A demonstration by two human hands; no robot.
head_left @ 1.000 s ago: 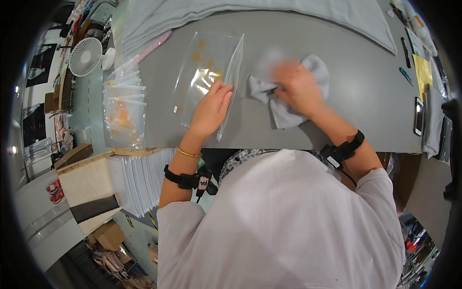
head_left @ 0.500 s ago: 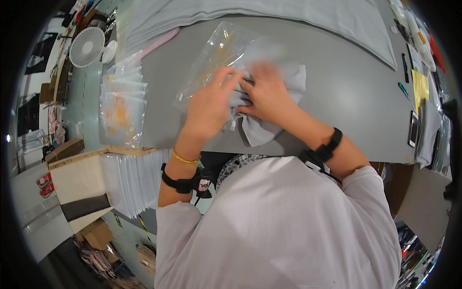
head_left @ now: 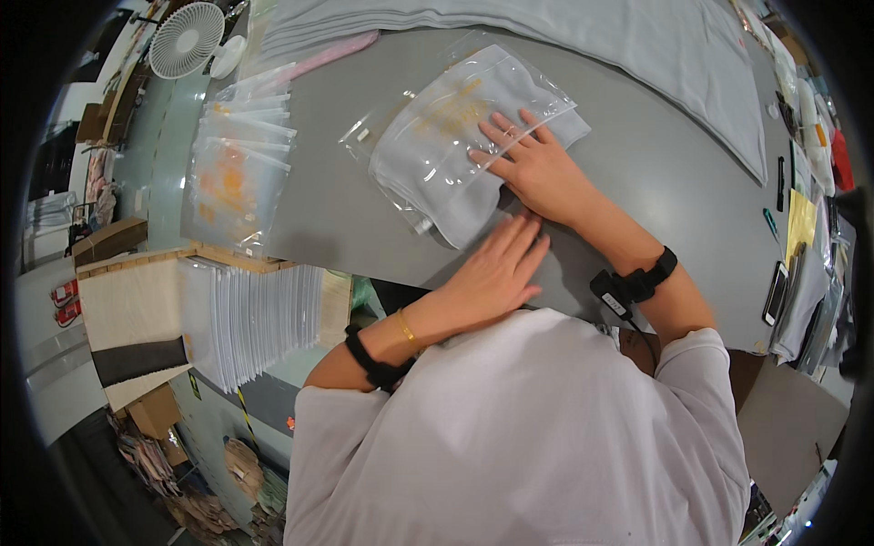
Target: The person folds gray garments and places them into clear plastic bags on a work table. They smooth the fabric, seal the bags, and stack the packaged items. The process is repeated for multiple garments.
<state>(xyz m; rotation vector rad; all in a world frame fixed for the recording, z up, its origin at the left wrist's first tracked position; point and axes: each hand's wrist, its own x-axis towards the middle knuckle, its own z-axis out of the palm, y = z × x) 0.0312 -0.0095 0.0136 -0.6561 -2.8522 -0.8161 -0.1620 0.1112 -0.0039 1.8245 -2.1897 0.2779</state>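
A clear plastic bag (head_left: 435, 159) with yellow print lies slanted on the grey table. Inside it is a folded light grey cloth (head_left: 410, 182), one end of which sticks out past the bag's right-hand edge (head_left: 574, 127). My right hand (head_left: 544, 177) rests on the bag near that edge, fingers spread over plastic and cloth, gripping nothing. Just below it, my left hand (head_left: 501, 268) is held with its fingers stretched out, close to the lower side of the bag and apart from it, with nothing in it.
Flat printed clear bags (head_left: 238, 173) overlap at the table's left. A stack of grey cloth (head_left: 546, 23) spans the far edge. A phone (head_left: 776, 293) and pens lie at the right. Below left stands a box of upright clear sleeves (head_left: 250, 318); a white fan (head_left: 188, 41) stands beyond.
The grey cloth, bunched under both hands before, now lies mostly inside the bag. My left hand has drawn back toward me, and my right hand has flattened onto the bag.
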